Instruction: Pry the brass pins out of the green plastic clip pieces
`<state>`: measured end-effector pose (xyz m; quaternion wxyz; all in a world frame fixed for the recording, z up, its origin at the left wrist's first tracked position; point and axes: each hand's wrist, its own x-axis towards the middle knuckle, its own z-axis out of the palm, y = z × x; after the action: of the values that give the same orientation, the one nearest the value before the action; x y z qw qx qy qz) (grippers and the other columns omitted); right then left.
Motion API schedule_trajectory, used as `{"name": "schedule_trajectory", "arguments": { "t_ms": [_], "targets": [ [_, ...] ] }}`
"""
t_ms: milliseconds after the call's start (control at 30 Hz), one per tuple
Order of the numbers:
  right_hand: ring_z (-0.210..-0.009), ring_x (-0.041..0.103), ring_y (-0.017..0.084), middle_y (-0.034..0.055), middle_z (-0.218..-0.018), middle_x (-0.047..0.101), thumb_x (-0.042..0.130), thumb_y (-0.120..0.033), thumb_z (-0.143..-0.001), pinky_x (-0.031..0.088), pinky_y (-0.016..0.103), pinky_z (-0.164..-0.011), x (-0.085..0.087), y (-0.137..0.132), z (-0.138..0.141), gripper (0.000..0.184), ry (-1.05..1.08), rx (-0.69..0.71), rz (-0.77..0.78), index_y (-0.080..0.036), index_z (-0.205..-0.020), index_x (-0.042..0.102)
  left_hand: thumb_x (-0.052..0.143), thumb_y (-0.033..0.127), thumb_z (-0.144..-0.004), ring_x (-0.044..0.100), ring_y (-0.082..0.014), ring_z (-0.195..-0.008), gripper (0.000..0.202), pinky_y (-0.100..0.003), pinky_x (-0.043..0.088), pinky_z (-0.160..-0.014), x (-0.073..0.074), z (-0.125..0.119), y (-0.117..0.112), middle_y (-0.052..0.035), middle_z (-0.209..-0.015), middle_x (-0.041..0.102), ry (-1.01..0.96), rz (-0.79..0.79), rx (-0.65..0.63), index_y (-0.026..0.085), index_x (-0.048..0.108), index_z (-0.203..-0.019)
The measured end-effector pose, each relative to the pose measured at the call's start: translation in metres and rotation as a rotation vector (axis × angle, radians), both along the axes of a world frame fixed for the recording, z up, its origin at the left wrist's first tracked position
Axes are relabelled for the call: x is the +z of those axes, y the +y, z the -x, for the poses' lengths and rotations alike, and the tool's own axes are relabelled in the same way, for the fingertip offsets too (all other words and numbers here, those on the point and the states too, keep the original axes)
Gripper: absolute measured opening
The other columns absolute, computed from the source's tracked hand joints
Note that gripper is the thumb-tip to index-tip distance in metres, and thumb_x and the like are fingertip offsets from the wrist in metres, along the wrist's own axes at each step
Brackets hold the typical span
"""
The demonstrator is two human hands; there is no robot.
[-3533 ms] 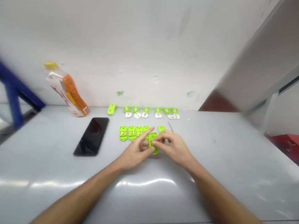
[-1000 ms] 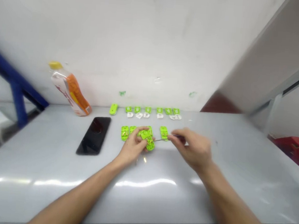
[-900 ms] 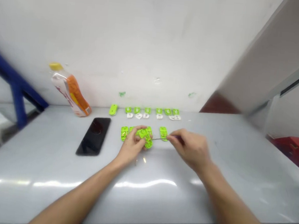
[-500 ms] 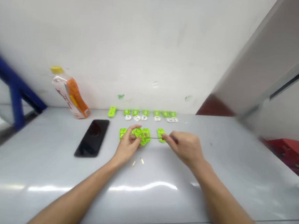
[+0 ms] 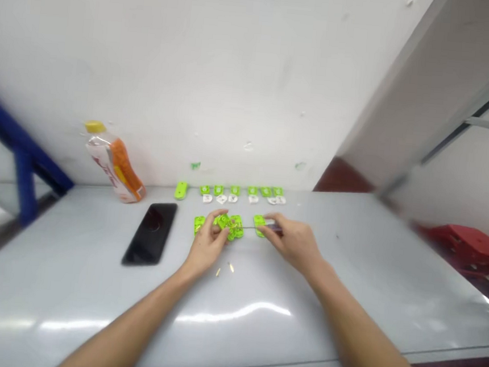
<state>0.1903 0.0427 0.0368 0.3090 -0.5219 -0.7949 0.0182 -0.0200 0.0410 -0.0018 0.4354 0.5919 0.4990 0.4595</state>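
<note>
My left hand (image 5: pixel 209 238) pinches a bright green plastic piece (image 5: pixel 224 223) above the grey table. In my right hand (image 5: pixel 293 238) is a thin screwdriver (image 5: pixel 249 227), its shaft pointing left with the tip at the green piece. Other green plastic pieces lie flat beside and behind my hands, one (image 5: pixel 259 225) by my right fingertips and one (image 5: pixel 199 223) left of my left hand, partly covered. Two small brass-coloured strips (image 5: pixel 231 267) rest on the table in front of my left hand.
Along the wall stand several small green parts (image 5: pixel 235 190) with white pieces (image 5: pixel 221 199) before them, and a whole green case (image 5: pixel 181 190). A black phone (image 5: pixel 150 233) and an orange-labelled bottle (image 5: pixel 118 164) are at left. Something red (image 5: pixel 470 249) sits beyond the table's right edge.
The view has shifted slightly. Both hands keep their grips, and the screwdriver still reaches the green piece; my right hand sits a little closer to the left one.
</note>
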Motion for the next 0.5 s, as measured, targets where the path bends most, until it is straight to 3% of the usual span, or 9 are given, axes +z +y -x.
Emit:
{"name": "schedule_trajectory", "arguments": {
  "t_ms": [67,133,200,333,400,500],
  "targets": [
    [-0.066,0.065,0.015,0.0049,-0.082,0.07,0.048,-0.037,-0.088,0.045,0.024,-0.057,0.0,-0.001,-0.001,0.028,0.104,0.146,0.068,-0.019,-0.11,0.05,0.052,0.03,-0.085,0.061,-0.0135,-0.062,0.045,-0.026,0.049,-0.068,-0.001,0.0,0.002,0.0052,-0.06,0.054,-0.025,-0.009,0.004,0.02,0.041,-0.127],
    [-0.066,0.064,0.014,0.0051,-0.086,0.07,0.046,-0.034,-0.089,0.046,0.023,-0.057,-0.001,0.0,-0.002,0.022,0.174,0.207,0.117,-0.02,-0.106,0.049,0.052,0.031,-0.084,0.061,-0.0133,-0.062,0.047,-0.027,0.049,-0.068,-0.002,0.001,0.004,0.0037,-0.064,0.057,-0.05,-0.01,0.007,0.02,0.04,-0.128],
    [-0.058,0.062,0.013,0.003,-0.075,0.069,0.047,-0.038,-0.089,0.044,0.023,-0.053,-0.005,0.004,-0.004,0.02,0.185,0.14,0.114,-0.02,-0.092,0.055,0.054,0.031,-0.084,0.061,-0.013,-0.063,0.048,-0.027,0.049,-0.068,-0.002,0.001,0.006,0.0021,-0.069,0.06,-0.072,-0.018,0.011,0.02,0.04,-0.128],
    [-0.05,0.06,0.015,0.0011,-0.055,0.064,0.048,-0.047,-0.087,0.04,0.025,-0.05,-0.012,0.013,-0.006,0.035,0.086,-0.072,0.029,-0.02,-0.067,0.058,0.055,0.032,-0.083,0.059,-0.0121,-0.06,0.048,-0.026,0.05,-0.066,-0.002,0.0,0.008,0.0037,-0.063,0.057,-0.1,-0.045,0.016,0.019,0.043,-0.127],
    [-0.056,0.063,0.016,0.0019,-0.063,0.068,0.049,-0.044,-0.087,0.043,0.025,-0.054,-0.014,0.014,-0.006,0.028,0.088,-0.029,0.037,-0.02,-0.08,0.061,0.055,0.032,-0.083,0.059,-0.0118,-0.06,0.048,-0.026,0.05,-0.066,-0.003,0.0,0.008,0.0032,-0.065,0.058,-0.114,-0.048,0.021,0.02,0.043,-0.127],
    [-0.065,0.065,0.015,0.0037,-0.081,0.071,0.049,-0.036,-0.088,0.047,0.025,-0.059,-0.013,0.011,-0.004,0.021,0.135,0.143,0.102,-0.02,-0.1,0.056,0.055,0.033,-0.083,0.06,-0.0122,-0.065,0.049,-0.028,0.052,-0.07,-0.005,0.0,0.01,-0.0014,-0.079,0.064,-0.139,-0.044,0.022,0.021,0.041,-0.128]
  ]
}}
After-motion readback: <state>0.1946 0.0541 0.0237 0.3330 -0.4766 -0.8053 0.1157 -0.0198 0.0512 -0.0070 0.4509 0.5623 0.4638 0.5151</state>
